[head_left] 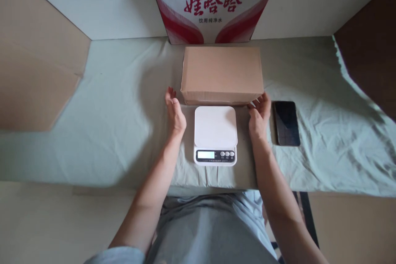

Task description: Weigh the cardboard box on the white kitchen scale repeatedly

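A plain brown cardboard box point(222, 75) lies flat on the cloth-covered worktop point(117, 132), centre of frame, just above a white kitchen scale point(215, 134). The left hand point(175, 112) is spread open, holding nothing, just beside the box's lower left corner; whether it touches cannot be told. The right hand point(259, 117) is also open, its fingertips at the box's lower right corner. A dark phone point(286, 123) lies right of that hand. A red-and-white printed carton point(213, 4) stands at upper centre.

Scale point(215, 126) before box point(222, 75), phone point(286, 123) right; carton point(213, 4) seemingly behind.
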Available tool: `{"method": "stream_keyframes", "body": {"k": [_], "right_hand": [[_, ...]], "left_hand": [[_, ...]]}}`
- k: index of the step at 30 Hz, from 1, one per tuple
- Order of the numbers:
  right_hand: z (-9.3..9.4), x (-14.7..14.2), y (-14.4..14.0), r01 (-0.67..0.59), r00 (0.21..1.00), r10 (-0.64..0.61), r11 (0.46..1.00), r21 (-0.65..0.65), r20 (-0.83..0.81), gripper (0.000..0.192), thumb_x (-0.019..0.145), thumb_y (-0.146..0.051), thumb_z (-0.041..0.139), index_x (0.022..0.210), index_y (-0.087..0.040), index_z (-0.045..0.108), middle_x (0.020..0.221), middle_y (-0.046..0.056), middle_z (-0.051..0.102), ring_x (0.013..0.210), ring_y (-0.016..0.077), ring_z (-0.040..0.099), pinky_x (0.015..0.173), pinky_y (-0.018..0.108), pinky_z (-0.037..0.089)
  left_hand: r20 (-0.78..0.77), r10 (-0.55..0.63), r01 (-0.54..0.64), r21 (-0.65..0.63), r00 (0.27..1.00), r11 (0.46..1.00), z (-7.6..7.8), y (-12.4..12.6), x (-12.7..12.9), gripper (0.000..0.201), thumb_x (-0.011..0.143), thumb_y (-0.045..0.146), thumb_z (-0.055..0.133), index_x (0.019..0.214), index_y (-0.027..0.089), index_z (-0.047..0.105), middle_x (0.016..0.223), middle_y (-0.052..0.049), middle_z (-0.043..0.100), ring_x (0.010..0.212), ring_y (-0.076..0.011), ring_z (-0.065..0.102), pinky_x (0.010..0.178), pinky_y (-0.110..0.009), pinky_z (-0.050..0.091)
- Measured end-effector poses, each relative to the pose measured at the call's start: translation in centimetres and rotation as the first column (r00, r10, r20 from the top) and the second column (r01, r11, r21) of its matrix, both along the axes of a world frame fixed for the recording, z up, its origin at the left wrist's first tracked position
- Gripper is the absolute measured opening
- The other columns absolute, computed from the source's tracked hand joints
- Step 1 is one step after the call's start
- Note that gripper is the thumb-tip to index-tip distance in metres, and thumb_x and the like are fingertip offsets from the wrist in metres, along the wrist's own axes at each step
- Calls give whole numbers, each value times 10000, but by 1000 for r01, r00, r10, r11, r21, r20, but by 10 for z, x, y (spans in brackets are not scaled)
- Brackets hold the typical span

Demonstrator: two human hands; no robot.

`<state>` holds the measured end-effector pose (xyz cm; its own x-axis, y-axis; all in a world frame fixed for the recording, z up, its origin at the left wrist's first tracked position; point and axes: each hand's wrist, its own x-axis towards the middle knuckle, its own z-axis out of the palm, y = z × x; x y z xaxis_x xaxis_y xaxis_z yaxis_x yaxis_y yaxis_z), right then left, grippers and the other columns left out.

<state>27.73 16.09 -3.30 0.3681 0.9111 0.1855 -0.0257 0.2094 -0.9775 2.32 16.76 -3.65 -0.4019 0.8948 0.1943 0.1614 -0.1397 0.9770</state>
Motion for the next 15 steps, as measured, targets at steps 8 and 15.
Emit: {"method": "stream_keyframes", "body": {"k": [8, 15], "right_hand": [[-12, 4, 5, 3, 999, -4, 1000, 25, 41, 680, 630, -238, 589, 1285, -294, 417, 1327, 66, 520, 1080, 222, 612, 967, 484, 481], [-5, -1, 0, -71, 985, 67, 997, 20, 161, 613, 652, -239, 574, 1254, -290, 472, 1267, 49, 568, 1176, 247, 571, 989, 468, 484]], "left_hand": [[-24, 19, -19, -4, 1000, 1000, -4, -1, -2, 682, 907, 663, 272, 1438, 239, 336, 1524, -143, 396, 1378, -201, 460, 1163, -389, 353], [-120, -78, 77, -10, 990, 997, 7, -6, 1, 696, 893, 682, 272, 1428, 248, 377, 1552, -107, 385, 1440, -212, 374, 1197, -370, 292]]}}
